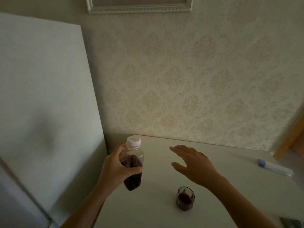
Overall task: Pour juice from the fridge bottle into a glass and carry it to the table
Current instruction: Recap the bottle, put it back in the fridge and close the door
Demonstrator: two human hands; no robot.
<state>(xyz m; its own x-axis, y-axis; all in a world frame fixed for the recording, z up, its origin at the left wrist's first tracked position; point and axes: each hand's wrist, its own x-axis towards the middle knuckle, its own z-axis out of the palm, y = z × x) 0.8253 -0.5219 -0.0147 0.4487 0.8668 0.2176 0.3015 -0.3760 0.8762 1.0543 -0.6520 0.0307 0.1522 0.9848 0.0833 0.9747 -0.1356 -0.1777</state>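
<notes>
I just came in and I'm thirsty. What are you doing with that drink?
A person's left hand holds a capped plastic bottle of dark juice above the white table. The right hand hovers open beside it, holding nothing. A small glass with dark juice already in it stands on the table nearer the person. So the pouring looks done.

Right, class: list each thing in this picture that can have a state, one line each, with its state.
Bottle: capped, upright, part full of dark juice, held by the left hand.
Cap: on the bottle.
Glass: upright on the table, a little dark juice inside.
Right hand: open, holding nothing, above the table.
Fridge: door closed.
</notes>
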